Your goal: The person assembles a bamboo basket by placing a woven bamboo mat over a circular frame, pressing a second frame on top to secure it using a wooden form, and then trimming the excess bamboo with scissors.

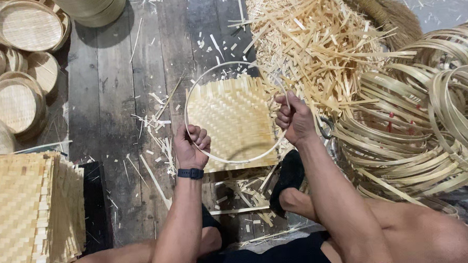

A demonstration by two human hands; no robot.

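Bamboo hoop [210,74], thin & round, gripped by left hand [191,146] & right hand [293,119] over square woven mat [233,116].

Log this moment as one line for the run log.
left hand: grips thin round bamboo hoop | right hand: grips same hoop | hoop over square woven bamboo mat | dark plank floor

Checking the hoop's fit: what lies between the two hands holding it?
In the head view, a square woven bamboo mat lies between the left hand and right hand, under the thin hoop.
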